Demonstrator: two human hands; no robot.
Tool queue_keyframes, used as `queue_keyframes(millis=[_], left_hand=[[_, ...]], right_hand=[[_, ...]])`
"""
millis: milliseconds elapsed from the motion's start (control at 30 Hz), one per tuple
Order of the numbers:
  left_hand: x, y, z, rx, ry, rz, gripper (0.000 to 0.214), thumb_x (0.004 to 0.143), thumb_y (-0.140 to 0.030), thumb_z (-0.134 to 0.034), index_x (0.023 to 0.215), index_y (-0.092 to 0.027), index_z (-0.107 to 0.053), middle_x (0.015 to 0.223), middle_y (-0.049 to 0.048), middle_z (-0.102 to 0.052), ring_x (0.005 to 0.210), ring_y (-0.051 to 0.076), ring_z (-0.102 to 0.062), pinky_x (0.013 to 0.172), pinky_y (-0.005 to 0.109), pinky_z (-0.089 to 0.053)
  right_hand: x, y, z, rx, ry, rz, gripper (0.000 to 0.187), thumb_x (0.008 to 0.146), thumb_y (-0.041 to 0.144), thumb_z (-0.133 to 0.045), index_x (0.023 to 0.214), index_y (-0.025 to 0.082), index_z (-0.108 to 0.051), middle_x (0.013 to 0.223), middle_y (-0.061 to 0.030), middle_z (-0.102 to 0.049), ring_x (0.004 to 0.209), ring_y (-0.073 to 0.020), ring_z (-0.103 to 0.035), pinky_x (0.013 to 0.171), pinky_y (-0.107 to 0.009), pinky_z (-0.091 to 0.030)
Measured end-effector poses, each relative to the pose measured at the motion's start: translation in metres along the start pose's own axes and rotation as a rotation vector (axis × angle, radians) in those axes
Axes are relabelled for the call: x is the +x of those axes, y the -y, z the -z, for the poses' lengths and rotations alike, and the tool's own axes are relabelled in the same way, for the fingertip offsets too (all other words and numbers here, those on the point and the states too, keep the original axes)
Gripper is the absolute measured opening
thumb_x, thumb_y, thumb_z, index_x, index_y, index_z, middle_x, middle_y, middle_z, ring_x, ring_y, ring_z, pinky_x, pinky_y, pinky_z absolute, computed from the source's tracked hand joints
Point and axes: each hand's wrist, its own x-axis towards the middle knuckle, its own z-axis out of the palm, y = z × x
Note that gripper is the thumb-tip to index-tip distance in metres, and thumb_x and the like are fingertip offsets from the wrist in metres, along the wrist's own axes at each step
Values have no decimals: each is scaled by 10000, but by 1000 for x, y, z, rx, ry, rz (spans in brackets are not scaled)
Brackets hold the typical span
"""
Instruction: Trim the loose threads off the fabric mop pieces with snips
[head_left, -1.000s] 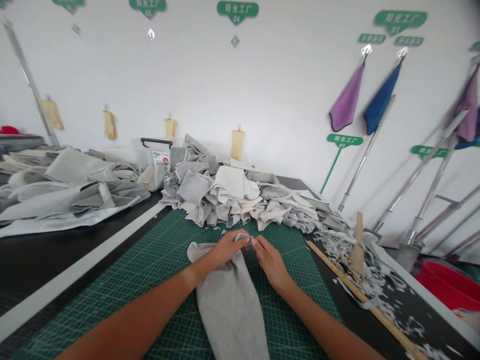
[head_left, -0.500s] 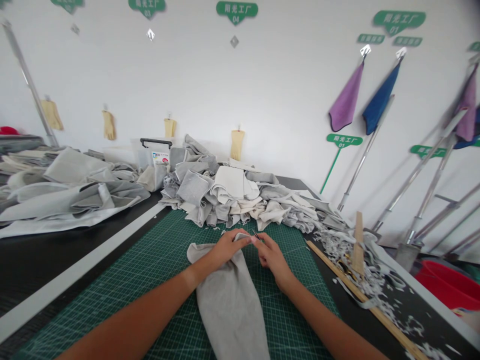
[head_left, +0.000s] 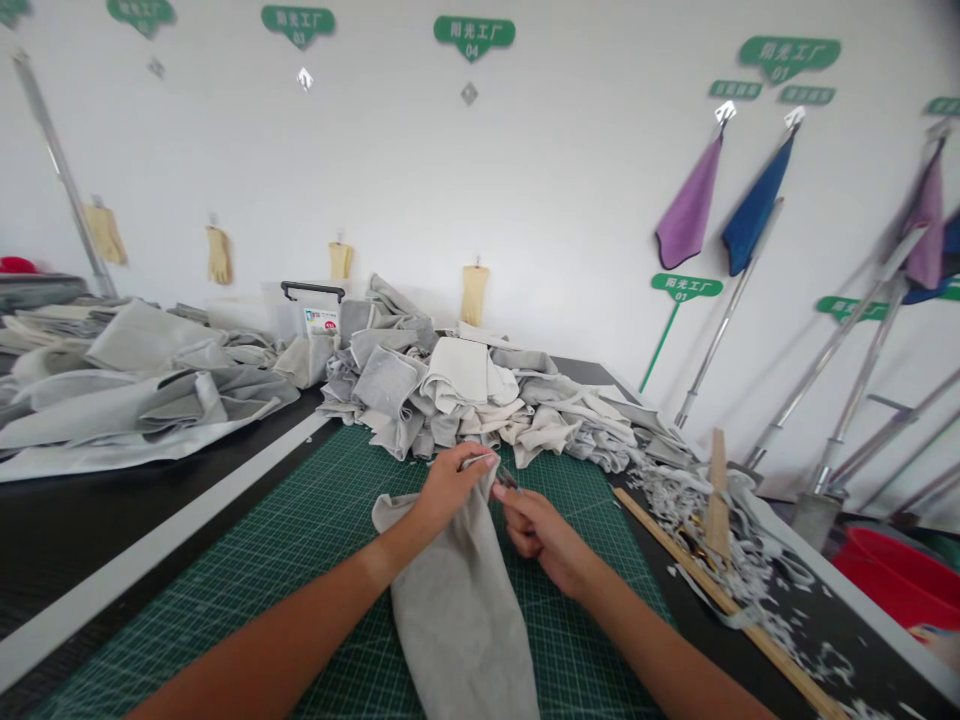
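A long piece of grey cloth (head_left: pixel 465 600) lies on the green cutting mat (head_left: pixel 300 570), its far end lifted. My left hand (head_left: pixel 452 482) pinches that raised end between thumb and fingers. Close by on the right, my right hand (head_left: pixel 536 525) is closed around a small dark metal tool (head_left: pixel 508 480) that looks like thread snips; most of it is hidden in the fingers. Its visible part is beside the cloth's edge, and I cannot tell whether they touch.
A heap of grey and off-white cloths (head_left: pixel 457 372) spans the mat's far edge. More cloth (head_left: pixel 142 400) lies left. Wooden strips (head_left: pixel 718 490), scraps (head_left: pixel 780 600) and partly buried scissors (head_left: pixel 694 545) are at right, with a red basin (head_left: pixel 896 580) beyond.
My right hand has moved slightly down and turned, drawing back from the left fingertips, and more of the tool shows. My left hand has shifted slightly, still pinching the cloth.
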Motion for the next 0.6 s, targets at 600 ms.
queue_keyframes(millis=[600], left_hand=[[14, -128, 41, -191, -268, -162, 253, 880, -421, -635, 968, -194, -702, 960, 27, -691, 906, 175, -608, 809, 260, -471]], right_hand=[[-23, 32, -12, 15, -18, -163, 447, 700, 467, -759, 633, 191, -413, 476, 98, -315, 400, -35, -234, 398, -173, -189]])
